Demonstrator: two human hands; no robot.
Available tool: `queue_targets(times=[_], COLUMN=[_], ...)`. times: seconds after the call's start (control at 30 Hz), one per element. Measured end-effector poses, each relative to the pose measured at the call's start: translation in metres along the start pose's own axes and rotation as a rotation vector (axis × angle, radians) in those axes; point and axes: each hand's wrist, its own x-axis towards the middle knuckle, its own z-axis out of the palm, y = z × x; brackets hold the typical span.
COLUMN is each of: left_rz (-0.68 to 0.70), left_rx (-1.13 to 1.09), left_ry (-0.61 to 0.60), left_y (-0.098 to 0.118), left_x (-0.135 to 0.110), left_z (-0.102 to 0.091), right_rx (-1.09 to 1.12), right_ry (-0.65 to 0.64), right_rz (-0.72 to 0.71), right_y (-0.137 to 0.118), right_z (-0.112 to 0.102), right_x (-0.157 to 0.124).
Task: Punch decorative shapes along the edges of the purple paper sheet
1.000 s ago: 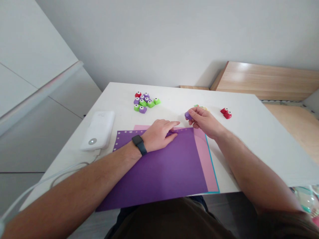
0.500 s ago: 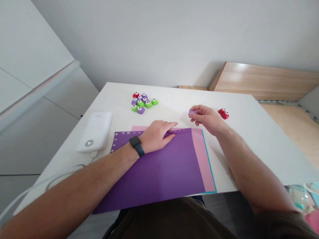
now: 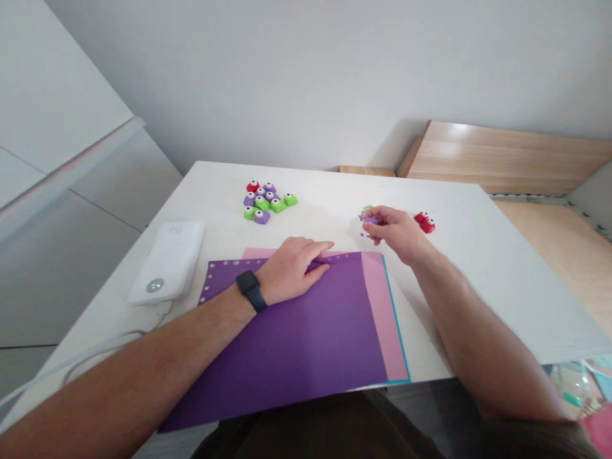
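Note:
My left hand (image 3: pixel 292 270), with a dark watch (image 3: pixel 250 290) on its wrist, lies on a sheet of purple paper (image 3: pixel 306 338). Its fingers are stretched out near the far edge, thumb apart. Small punched shapes run along the paper's far and left edges. Between thumb and fingers, my right hand (image 3: pixel 399 233) holds a purple paper punch (image 3: pixel 371 220) over the table, beyond the sheet. Tiny purple and green paper cutouts (image 3: pixel 362 215) lie beside and below it. Two red paper punches (image 3: pixel 424 222) rest just right of that hand.
Several purple, green and red paper punches (image 3: pixel 262 203) cluster at the back left of the white table (image 3: pixel 325 217). A white power bank (image 3: pixel 169 261) with a cable stands at left. Pink paper (image 3: pixel 377 280) lies under the purple sheet. Behind is a wooden headboard (image 3: pixel 497 153).
Purple cutouts now show on the table under the punch in my right hand. My left hand stays on the paper. The whole view has shifted slightly.

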Motion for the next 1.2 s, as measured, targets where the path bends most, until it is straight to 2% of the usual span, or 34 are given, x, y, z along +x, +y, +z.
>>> queue_targets(times=[0.2, 0.5, 1.03, 1.2], left_rz=[0.006, -0.004, -0.019, -0.018], left_rx=[0.008, 0.021, 0.020, 0.026], left_ry=[0.003, -0.011, -0.039, -0.042], left_y=[0.0003, 0.0015, 0.0023, 0.0021], left_x=[0.0000, -0.0007, -0.0006, -0.0004], left_z=[0.0001, -0.0007, -0.0016, -0.0019], right_rx=[0.071, 0.270, 0.401, 0.407], right_ry=[0.030, -0.005, -0.135, -0.131], right_rz=[0.023, 0.083, 0.136, 0.146], right_y=[0.0008, 0.0066, -0.0021, -0.0030], right_z=[0.0012, 0.0003, 0.0051, 0.0039], right_x=[0.0014, 0.0037, -0.0042, -0.0051])
